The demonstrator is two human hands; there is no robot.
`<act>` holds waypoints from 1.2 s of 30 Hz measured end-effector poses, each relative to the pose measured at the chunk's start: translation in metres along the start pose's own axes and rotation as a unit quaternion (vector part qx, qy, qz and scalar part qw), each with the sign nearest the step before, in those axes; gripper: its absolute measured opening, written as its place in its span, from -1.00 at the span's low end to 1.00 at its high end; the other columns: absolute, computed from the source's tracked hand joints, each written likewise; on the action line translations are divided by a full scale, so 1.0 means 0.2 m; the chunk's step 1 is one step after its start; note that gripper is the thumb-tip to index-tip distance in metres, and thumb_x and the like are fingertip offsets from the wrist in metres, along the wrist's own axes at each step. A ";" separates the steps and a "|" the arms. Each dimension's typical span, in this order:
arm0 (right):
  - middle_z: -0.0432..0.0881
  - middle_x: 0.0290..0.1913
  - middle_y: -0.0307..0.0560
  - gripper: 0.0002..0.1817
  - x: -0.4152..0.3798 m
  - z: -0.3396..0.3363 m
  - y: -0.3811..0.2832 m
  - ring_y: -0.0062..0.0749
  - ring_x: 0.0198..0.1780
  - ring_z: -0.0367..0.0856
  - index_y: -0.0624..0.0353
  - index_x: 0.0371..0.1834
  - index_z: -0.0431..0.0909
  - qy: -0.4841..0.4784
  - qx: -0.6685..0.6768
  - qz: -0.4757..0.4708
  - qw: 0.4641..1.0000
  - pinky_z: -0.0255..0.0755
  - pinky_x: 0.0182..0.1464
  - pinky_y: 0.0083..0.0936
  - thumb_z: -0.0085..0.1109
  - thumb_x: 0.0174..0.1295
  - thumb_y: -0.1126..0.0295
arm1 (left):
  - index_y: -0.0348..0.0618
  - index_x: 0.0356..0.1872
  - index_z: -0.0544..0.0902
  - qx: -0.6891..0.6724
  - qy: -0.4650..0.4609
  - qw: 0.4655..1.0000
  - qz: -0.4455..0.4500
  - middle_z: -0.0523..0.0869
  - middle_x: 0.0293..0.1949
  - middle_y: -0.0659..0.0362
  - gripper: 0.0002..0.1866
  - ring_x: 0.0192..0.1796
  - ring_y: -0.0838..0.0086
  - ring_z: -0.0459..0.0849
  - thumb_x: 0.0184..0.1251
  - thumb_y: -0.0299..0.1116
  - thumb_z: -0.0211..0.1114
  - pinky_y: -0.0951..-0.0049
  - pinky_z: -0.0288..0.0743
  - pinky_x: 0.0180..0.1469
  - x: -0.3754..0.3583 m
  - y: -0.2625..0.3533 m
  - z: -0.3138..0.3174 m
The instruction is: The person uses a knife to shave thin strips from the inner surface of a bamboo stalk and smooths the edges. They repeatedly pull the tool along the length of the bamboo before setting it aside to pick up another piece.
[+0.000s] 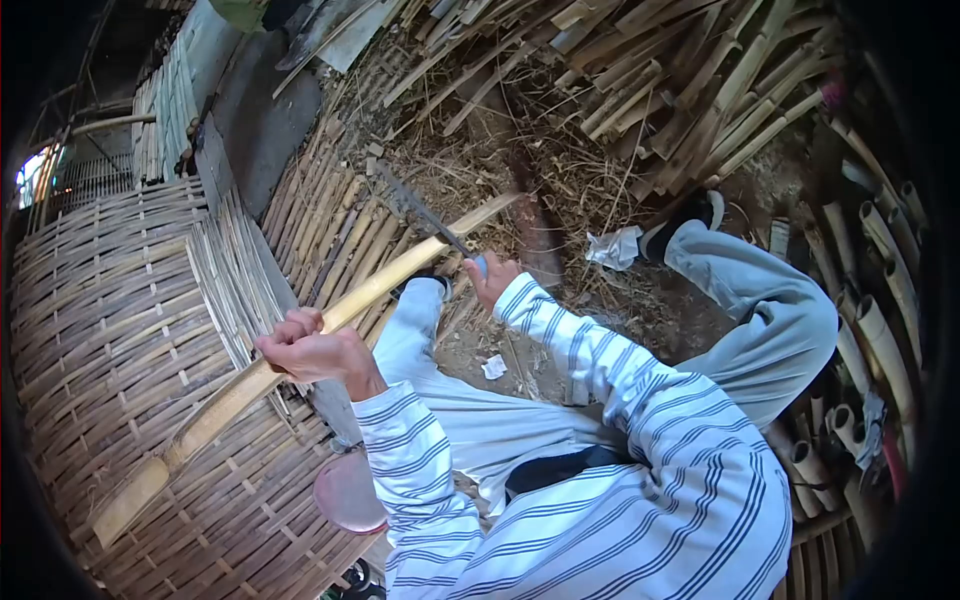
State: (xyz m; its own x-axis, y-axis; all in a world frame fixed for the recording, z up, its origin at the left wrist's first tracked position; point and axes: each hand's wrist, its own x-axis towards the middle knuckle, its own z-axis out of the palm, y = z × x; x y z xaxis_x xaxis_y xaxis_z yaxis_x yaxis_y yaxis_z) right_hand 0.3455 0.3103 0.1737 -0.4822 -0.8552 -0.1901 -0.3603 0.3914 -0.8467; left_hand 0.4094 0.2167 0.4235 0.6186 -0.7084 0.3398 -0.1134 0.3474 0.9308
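My left hand (315, 350) is wrapped round a long split bamboo strip (385, 280), which slants from the lower left up to the centre. My right hand (491, 278) is closed on the blue handle of a long knife (415, 205). The knife's dark blade points up and left and crosses the strip near its upper part. A thicker joint shows at the strip's lower left end, over a woven mat.
A woven bamboo mat (110, 330) fills the left. Cut bamboo slats (690, 90) lie piled at the top right, and bamboo tubes (880, 340) at the right. Shavings, a crumpled white wrapper (613, 248) and a round pinkish object (350, 493) are around my legs.
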 end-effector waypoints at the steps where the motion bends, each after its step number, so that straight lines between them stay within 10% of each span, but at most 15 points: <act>1: 0.48 -0.67 0.29 -0.53 -0.03 -0.03 -0.06 0.32 -0.50 0.54 0.23 -0.27 0.39 -0.023 0.028 0.001 0.999 0.40 -0.47 0.10 -0.15 0.37 -0.05 | 0.11 -0.71 -0.03 -0.008 -0.018 1.000 -0.002 -0.03 -0.75 0.36 -0.53 -0.65 0.59 0.00 0.42 -0.14 -0.12 0.49 -0.04 -0.52 0.00 0.01 0.00; 8: 0.57 -0.55 0.32 -0.49 0.07 0.00 0.13 0.36 -0.39 0.58 0.20 -0.15 0.47 0.018 -0.003 0.131 0.991 0.46 -0.31 0.12 -0.12 0.32 -0.10 | 0.10 -0.71 -0.01 -0.027 -0.011 0.999 -0.014 -0.01 -0.75 0.36 -0.52 -0.69 0.61 0.00 0.44 -0.11 -0.11 0.53 -0.08 -0.58 -0.06 0.04 0.04; 15: 0.56 -0.55 0.29 -0.55 -0.04 -0.18 -0.03 0.36 -0.44 0.54 0.17 -0.20 0.43 -0.084 0.079 0.065 0.991 0.40 -0.41 0.13 -0.16 0.37 -0.04 | 0.09 -0.71 -0.01 -0.024 -0.061 0.998 -0.004 -0.03 -0.73 0.36 -0.56 -0.66 0.60 -0.02 0.41 -0.20 -0.13 0.53 -0.08 -0.55 -0.03 0.03 0.09; 19: 0.55 -0.59 0.27 -0.46 0.09 0.18 0.49 0.34 -0.48 0.53 0.22 -0.27 0.48 0.101 -0.039 0.089 0.990 0.41 -0.43 0.10 -0.21 0.36 -0.10 | 0.09 -0.71 -0.04 -0.045 -0.072 0.996 0.000 -0.05 -0.74 0.36 -0.54 -0.67 0.60 -0.04 0.42 -0.18 -0.15 0.52 -0.10 -0.56 0.03 -0.03 0.00; 26: 0.51 -0.70 0.14 -0.58 0.03 -0.25 -0.17 0.16 -0.64 0.53 0.18 -0.26 0.44 -0.096 0.063 0.020 0.993 0.41 -0.57 -0.07 -0.12 0.38 0.00 | 0.07 -0.71 -0.06 -0.090 -0.160 0.983 -0.026 -0.09 -0.73 0.35 -0.52 -0.68 0.61 -0.08 0.43 -0.17 -0.14 0.52 -0.14 -0.57 0.03 -0.01 -0.02; 36: 0.54 -0.59 0.27 -0.53 0.09 -0.18 0.00 0.30 -0.49 0.54 0.22 -0.26 0.45 -0.023 0.073 0.047 0.996 0.43 -0.45 0.02 -0.13 0.36 -0.03 | 0.06 -0.71 -0.02 -0.110 -0.220 0.969 0.000 -0.05 -0.76 0.35 -0.55 -0.70 0.61 -0.06 0.40 -0.18 -0.13 0.51 -0.11 -0.61 -0.09 0.05 0.12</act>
State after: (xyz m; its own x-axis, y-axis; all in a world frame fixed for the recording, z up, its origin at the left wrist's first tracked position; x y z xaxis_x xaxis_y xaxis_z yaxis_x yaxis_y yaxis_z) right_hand 0.3076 0.3072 0.1888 -0.4703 -0.8332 -0.2909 -0.1935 0.4189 -0.8872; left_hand 0.3791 0.2177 0.4302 0.2224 -0.8849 0.4093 0.0849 0.4358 0.8960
